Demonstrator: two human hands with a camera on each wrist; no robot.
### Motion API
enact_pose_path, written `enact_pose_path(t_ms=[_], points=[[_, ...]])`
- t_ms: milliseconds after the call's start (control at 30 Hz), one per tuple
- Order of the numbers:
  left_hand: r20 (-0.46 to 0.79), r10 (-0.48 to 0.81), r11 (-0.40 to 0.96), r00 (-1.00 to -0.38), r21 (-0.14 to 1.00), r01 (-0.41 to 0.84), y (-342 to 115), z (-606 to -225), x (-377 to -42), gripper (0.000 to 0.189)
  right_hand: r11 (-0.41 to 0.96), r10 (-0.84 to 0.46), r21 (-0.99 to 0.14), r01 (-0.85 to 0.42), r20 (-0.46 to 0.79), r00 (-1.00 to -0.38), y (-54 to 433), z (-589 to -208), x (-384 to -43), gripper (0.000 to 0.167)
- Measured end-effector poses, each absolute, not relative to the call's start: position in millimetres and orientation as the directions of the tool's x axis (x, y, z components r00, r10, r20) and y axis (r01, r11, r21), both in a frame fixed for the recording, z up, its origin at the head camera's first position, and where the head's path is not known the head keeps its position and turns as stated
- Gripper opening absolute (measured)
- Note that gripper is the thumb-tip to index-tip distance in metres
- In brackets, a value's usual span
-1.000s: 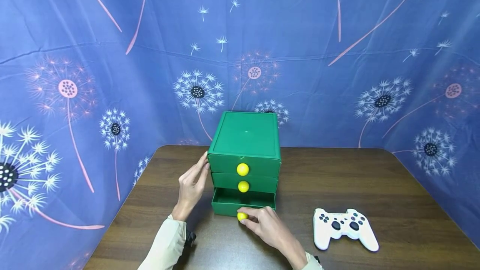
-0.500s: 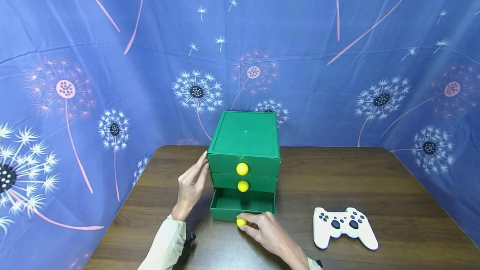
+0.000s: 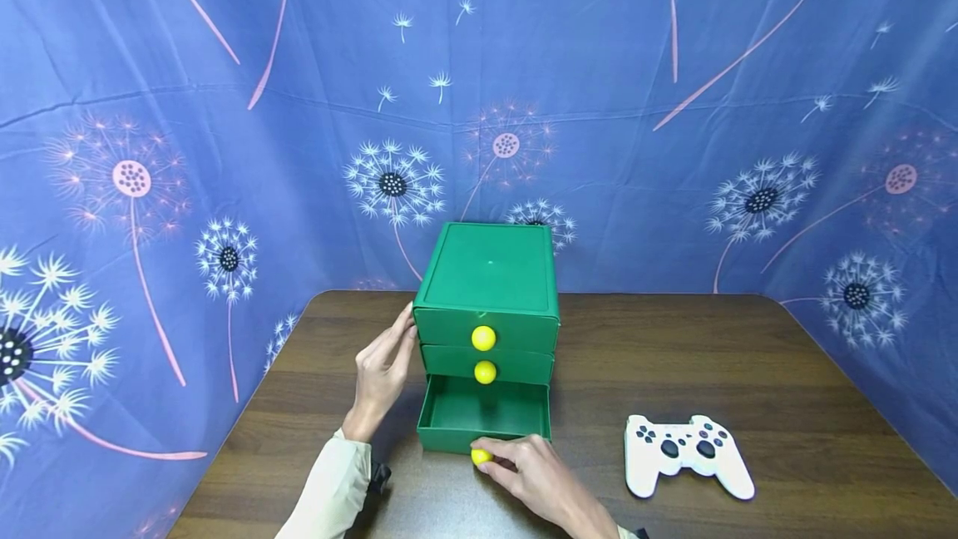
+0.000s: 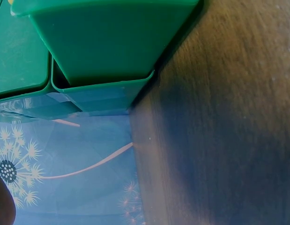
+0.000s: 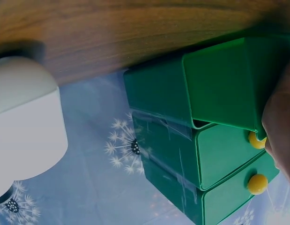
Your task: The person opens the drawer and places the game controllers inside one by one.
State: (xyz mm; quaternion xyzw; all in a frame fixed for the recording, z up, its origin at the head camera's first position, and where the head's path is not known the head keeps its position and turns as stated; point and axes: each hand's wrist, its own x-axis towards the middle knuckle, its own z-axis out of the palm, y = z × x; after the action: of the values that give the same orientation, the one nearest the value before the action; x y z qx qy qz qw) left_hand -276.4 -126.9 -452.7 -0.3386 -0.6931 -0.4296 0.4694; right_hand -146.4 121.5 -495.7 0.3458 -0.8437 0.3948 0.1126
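A green cabinet of three stacked drawers (image 3: 490, 269) stands on the table, each drawer with a round yellow knob. Its bottom drawer (image 3: 441, 439) is pulled well out, and the visible inside is bare. My right hand (image 3: 535, 472) pinches that drawer's yellow knob (image 3: 481, 457) between thumb and fingers. Against the cabinet's left side, near the upper front corner, my left hand (image 3: 382, 381) rests with fingers extended. In the right wrist view the drawer (image 5: 219, 84) juts out from the stack, with part of the right hand (image 5: 281, 122) at the edge.
A white game controller (image 3: 688, 456) lies on the wooden table (image 3: 674, 364) to the right of the cabinet. Behind and at the sides hangs a blue cloth (image 3: 614, 190) with dandelion prints. The two upper drawers are closed.
The right hand has drawn the bottom drawer farther out toward me, showing more of its inside. My left hand stays at the cabinet's side.
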Motion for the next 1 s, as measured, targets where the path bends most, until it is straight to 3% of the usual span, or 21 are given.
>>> enact_pose_path(t_ms=[333,1000], points=[[0.939,0.073,0.404,-0.337,0.281,0.87,-128,-455,-277,0.056,0.445,-0.499,-0.575,-0.687,0.478,-0.723,120,-497,-141,0.016],[0.945,0.069,0.397,-0.32,0.268,0.878,-127,-451,-276,0.058,0.45,-0.55,-0.644,-0.619,0.346,-0.76,121,-490,-123,0.021]])
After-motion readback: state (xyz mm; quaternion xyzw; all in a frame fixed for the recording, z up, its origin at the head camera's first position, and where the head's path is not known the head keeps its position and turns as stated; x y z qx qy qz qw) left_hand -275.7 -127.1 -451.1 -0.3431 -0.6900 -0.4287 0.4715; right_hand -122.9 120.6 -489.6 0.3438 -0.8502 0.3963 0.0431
